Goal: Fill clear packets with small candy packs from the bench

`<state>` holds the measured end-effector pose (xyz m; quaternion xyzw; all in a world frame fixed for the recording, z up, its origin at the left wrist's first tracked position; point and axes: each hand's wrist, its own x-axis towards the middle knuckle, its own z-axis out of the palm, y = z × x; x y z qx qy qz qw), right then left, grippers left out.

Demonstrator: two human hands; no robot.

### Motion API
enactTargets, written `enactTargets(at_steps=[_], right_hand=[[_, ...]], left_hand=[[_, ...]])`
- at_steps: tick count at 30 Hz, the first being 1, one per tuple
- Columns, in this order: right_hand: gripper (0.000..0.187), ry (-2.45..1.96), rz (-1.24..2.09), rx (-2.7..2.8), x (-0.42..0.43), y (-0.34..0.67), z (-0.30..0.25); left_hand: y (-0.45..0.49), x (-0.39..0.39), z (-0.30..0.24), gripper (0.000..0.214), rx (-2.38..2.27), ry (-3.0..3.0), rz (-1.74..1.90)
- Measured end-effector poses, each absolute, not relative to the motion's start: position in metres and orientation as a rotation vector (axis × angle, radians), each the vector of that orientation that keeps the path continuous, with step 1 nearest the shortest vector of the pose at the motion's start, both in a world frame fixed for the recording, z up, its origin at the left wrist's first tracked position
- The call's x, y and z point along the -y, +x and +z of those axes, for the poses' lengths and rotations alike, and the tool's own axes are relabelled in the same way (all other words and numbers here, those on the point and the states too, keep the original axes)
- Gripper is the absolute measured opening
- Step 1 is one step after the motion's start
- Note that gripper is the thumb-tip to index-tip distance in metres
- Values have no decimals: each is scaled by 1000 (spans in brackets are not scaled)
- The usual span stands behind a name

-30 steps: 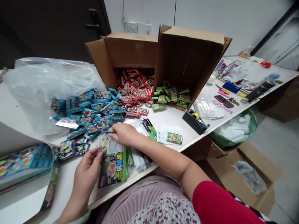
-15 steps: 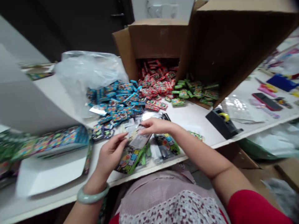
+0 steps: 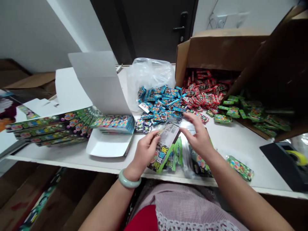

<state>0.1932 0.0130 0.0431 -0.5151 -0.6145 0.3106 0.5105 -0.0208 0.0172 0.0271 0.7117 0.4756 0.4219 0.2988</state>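
My left hand point(image 3: 143, 150) is closed on the top edge of a printed plastic pouch point(image 3: 165, 148), lifting it off a small stack of similar pouches point(image 3: 192, 160) at the table's front edge. My right hand point(image 3: 198, 137) hovers just right of the pouch with its fingers spread and nothing in them. Right behind the hands lie heaps of small candy boxes: blue ones point(image 3: 160, 104), red ones point(image 3: 204, 93) and green ones point(image 3: 252, 112). A single green box point(image 3: 240, 167) rests near my right forearm.
A clear plastic bag point(image 3: 150, 75) sits behind the blue heap. Brown cartons point(image 3: 221, 51) tipped on their sides hold the red and green heaps. An open white display box point(image 3: 108, 128) and stacked flat packs point(image 3: 50, 126) are at left. A black tape dispenser point(image 3: 286, 160) stands at right.
The view has swung left, bringing the stacked packs and display box into sight. My left hand has closed on the pouch and lifted it; my right hand has let go and spread open.
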Motion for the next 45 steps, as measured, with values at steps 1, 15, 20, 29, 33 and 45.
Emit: enactTargets(at_steps=[1, 15, 20, 29, 33, 45], right_hand=[[53, -1224, 743, 1435, -9, 189, 41], [43, -1091, 1402, 930, -8, 167, 10], [39, -1122, 1635, 1069, 8, 166, 12], [20, -1233, 1443, 1188, 21, 157, 1], [31, -1273, 1392, 1184, 18, 158, -5], [32, -1430, 1358, 1229, 37, 161, 2]], left_hand=[[-21, -18, 27, 25, -1270, 1763, 1168], [-27, -17, 11, 49, -1142, 1154, 753], [-23, 0, -4, 38, -1145, 1036, 951], [-17, 10, -14, 24, -1145, 1052, 1070], [-16, 13, -11, 36, -976, 765, 943], [-10, -22, 9, 54, -1134, 731, 1251]])
